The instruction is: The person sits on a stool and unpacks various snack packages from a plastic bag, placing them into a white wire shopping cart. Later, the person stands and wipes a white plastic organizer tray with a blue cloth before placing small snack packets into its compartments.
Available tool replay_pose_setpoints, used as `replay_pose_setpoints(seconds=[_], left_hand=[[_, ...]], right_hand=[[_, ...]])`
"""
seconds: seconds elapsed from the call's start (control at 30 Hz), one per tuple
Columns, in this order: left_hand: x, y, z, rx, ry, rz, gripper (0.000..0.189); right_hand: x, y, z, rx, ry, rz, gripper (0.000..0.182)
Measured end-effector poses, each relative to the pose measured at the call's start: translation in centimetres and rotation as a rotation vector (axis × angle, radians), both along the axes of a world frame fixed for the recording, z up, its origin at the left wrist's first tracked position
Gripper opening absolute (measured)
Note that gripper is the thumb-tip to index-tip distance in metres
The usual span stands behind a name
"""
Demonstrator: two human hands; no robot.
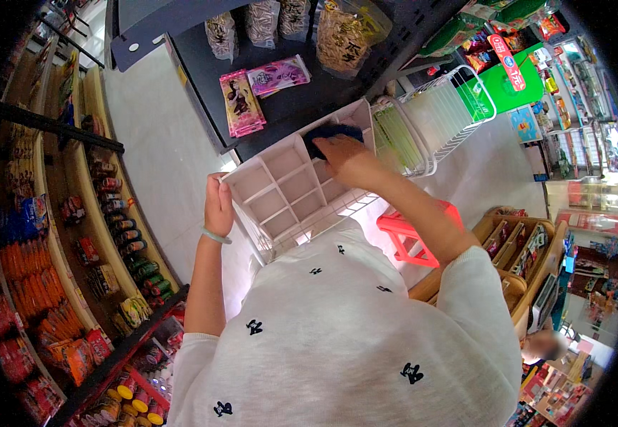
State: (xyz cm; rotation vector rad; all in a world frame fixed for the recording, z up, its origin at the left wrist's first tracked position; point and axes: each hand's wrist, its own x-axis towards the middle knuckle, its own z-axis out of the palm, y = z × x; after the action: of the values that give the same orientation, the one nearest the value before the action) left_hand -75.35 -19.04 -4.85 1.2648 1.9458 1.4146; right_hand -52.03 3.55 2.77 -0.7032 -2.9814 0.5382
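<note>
A white divided tray (294,173) with several square compartments is tilted in front of me, over a white wire basket. My left hand (219,205), with a pale green bangle on the wrist, grips the tray's left corner. Inside the tray's upper right part, my right hand (349,160) presses a dark blue cloth (335,133) against the compartments; its fingertips are partly hidden in the cloth. Just beyond the tray, pink card packets (241,104) and a purple packet (278,76) lie on a black shelf (197,69).
Bags of sunflower seeds (343,42) stand at the shelf's back. White wire baskets (448,117) are to the right, a red plastic stool (421,235) below them. Snack shelves (82,213) line the left. A wooden rack (512,245) stands at right, with another person (544,344) near it.
</note>
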Motion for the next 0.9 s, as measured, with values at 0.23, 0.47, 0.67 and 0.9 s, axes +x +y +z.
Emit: replay_pose_setpoints(seconds=[0.23,0.47,0.67,0.9], left_hand=[[0.2,0.0,1.3,-0.12,-0.122,0.007,0.028],[0.3,0.6,2.5,-0.102,0.18,0.057,0.025],[1.7,0.7,1.7,-0.071,0.466,0.227,0.032],[2.0,1.3,0.2,-0.013,0.529,0.276,0.043]], right_hand=[[-4.2,3.2,2.4,-0.094,-0.527,0.422,0.038],[-3.7,1.2,-3.1,0.532,-0.601,0.414,0.021],[-5.2,0.9,-1.2,0.496,-0.682,0.461,0.018],[-5.7,4.9,-3.8,-0.197,-0.417,0.26,0.033]])
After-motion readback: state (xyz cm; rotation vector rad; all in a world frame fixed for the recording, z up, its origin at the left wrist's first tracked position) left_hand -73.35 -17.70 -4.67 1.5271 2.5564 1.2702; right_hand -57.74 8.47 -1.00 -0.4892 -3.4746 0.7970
